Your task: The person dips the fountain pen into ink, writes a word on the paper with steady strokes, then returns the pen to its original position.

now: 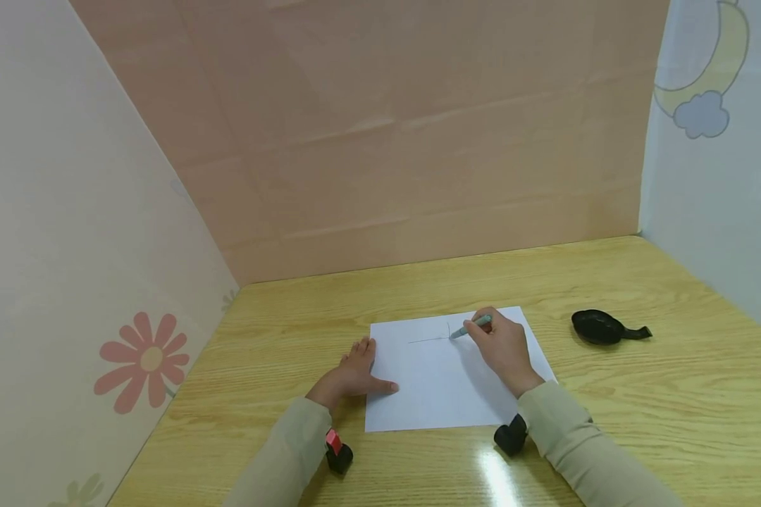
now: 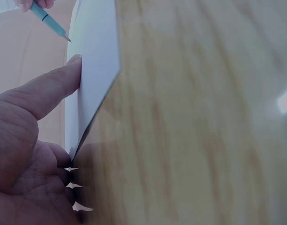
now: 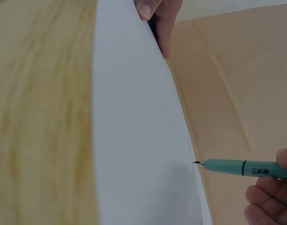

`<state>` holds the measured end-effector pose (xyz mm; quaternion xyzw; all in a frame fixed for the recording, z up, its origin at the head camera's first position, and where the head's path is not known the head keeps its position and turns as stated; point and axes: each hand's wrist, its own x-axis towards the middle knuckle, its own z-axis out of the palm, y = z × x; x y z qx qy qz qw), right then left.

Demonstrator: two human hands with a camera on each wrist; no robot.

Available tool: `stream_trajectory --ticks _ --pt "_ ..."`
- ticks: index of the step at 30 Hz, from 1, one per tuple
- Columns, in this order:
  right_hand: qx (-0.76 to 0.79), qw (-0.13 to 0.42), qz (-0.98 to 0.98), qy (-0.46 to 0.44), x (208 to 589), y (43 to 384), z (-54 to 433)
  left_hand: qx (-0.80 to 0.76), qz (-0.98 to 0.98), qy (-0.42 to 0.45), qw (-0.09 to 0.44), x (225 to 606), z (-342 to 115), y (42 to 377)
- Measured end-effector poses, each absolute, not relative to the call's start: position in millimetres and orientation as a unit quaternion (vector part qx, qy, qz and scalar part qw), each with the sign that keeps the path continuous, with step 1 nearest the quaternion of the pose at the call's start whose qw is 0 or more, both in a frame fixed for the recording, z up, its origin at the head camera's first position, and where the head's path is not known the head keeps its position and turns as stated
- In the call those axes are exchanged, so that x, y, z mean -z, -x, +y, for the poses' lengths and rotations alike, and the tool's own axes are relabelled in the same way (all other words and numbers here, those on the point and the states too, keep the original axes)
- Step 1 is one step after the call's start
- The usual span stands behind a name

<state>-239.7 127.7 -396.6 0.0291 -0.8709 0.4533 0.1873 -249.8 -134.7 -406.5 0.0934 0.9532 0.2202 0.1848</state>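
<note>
A white sheet of paper [image 1: 431, 387] lies on the wooden table. My right hand [image 1: 504, 350] holds a teal fountain pen [image 1: 471, 327] between thumb and fingers over the upper part of the sheet. The pen's metal nib [image 3: 198, 162] is at the paper's surface in the right wrist view. Thin dark lines, a long near-level one and a short upright one, are drawn near the nib. My left hand [image 1: 355, 373] rests at the sheet's left edge, thumb lying on the paper and fingers spread straight along the side. In the left wrist view, the left thumb [image 2: 59, 84] touches the sheet.
A small black pan-shaped object [image 1: 599, 327] with a short handle sits on the table [image 1: 615, 394] to the right of the paper. Black wrist devices [image 1: 511, 435] hang below both sleeves. Walls stand behind and on both sides.
</note>
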Motion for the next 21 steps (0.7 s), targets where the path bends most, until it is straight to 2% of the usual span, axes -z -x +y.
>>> stream_trajectory --ticks 21 --pt "-0.461 0.187 -0.866 -0.035 399.5 230.8 124.5 -0.223 0.953 -0.087 0.185 407.3 -134.5 248.8"
